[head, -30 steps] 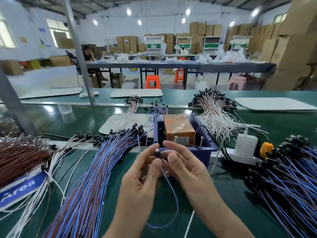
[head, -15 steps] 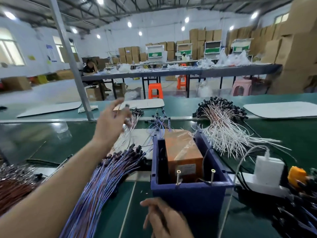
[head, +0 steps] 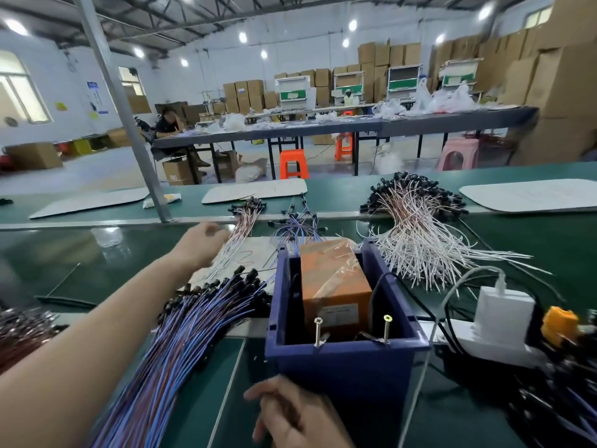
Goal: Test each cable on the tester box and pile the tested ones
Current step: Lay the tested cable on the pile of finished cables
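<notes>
The tester box is a blue bin (head: pixel 342 367) holding an orange box (head: pixel 332 286), with two upright screws (head: pixel 318 331) at its near rim. My left hand (head: pixel 206 242) reaches far forward, blurred, beside a small fan of pink-white cables (head: pixel 240 231); its fingers look loosely curled and no cable shows in it. A small heap of blue cables (head: pixel 297 221) lies just right of that. My right hand (head: pixel 290 412) rests relaxed in front of the bin, holding nothing. A thick bundle of blue-purple cables (head: pixel 181 344) lies under my left forearm.
A large heap of white cables (head: pixel 416 240) spreads right of the bin. A white power strip with adapter (head: pixel 504 308) and an orange plug (head: pixel 559 321) sit near right, above dark cables (head: pixel 555 399). Brown cables (head: pixel 22 331) lie far left. A metal post (head: pixel 129 130) stands behind.
A second ago both hands held a blue cable in front of the bin. My left hand then reached out to the far piles; the cable is no longer in my hands. My right hand stayed low.
</notes>
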A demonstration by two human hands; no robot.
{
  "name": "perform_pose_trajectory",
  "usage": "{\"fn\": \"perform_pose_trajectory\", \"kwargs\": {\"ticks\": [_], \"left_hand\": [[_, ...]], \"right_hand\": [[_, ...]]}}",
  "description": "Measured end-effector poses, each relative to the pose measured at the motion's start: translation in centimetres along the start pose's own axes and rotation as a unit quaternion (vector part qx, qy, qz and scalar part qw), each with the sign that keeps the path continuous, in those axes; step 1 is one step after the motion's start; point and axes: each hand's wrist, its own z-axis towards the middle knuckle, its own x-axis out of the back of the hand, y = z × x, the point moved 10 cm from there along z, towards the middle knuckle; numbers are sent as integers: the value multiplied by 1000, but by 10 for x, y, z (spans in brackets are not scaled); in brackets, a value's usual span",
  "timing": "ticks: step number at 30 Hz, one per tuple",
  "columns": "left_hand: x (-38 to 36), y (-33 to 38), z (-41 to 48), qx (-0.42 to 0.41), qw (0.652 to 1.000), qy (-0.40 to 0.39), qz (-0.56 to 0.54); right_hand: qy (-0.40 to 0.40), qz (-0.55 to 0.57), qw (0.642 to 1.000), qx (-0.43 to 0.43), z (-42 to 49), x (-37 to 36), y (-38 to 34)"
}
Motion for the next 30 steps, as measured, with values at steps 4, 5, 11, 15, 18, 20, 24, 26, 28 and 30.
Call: {"fn": "perform_pose_trajectory", "kwargs": {"ticks": [4, 5, 11, 15, 18, 20, 24, 26, 28, 30], "left_hand": [[23, -41, -43, -37, 987, -48, 150], [26, -51, -54, -44, 980, -59, 184], [33, -94, -109, -74, 942, -70, 321], [26, -95, -121, -77, 940, -58, 327], [26, -91, -119, -58, 944, -18, 324], [24, -91, -118, -42, 953, -5, 300], [24, -90, -110, -16, 964, 20, 264], [25, -91, -105, 3, 968, 32, 249], [26, -94, -98, 24, 971, 45, 235], [26, -99, -91, 45, 970, 52, 234]], "right_hand": [[1, 4, 1000, -4, 3, -6, 2], [6, 8, 1000, -5, 0, -7, 7], [28, 31, 999, 30, -5, -5, 8], [46, 26, 997, 50, -7, -3, 8], [58, 23, 997, 45, -7, -2, 11], [60, 21, 997, 42, -7, -2, 13], [62, 27, 997, 42, -6, -2, 14], [61, 30, 997, 42, -5, -2, 14], [60, 31, 997, 43, -4, -1, 15], [57, 34, 997, 43, -2, -2, 16]]}}
